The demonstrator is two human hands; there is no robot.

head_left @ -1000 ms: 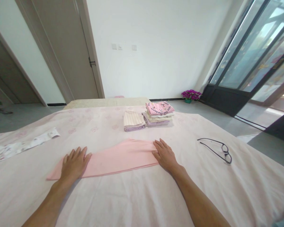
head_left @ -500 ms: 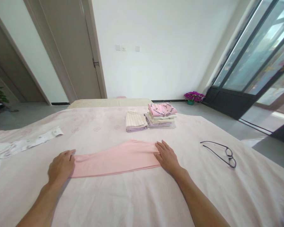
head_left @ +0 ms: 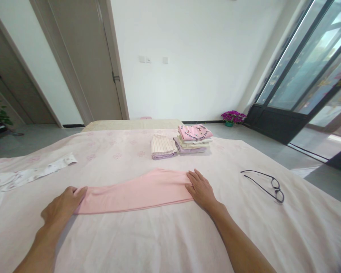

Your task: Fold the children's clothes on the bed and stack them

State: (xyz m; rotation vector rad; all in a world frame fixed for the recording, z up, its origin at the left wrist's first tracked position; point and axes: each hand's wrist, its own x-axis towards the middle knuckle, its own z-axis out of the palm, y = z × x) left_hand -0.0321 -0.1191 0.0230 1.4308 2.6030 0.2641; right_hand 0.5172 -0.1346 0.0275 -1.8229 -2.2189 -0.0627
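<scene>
A pink folded garment [head_left: 136, 191] lies lengthwise across the pale bedspread [head_left: 147, 242]. At its left end, my left hand [head_left: 64, 203] pinches the narrow edge between thumb and fingers. My right hand [head_left: 200, 189] lies flat on the garment's right end, fingers stretched and slightly apart. Beyond the garment sit a striped folded cloth [head_left: 163, 146] and, beside it on the right, a stack of folded clothes with a pink printed one [head_left: 195, 132] on top.
Black-framed glasses [head_left: 275, 184] lie unfolded at the right. A white patterned garment [head_left: 36, 174] is spread at the far left. Past the bedspread's far edge stand a beige surface [head_left: 133, 124] and purple flowers [head_left: 233, 116] by the wall.
My left hand has shifted left and turned, its fingers now closed on the garment's end, and more of that end shows. The right hand has stayed in place.
</scene>
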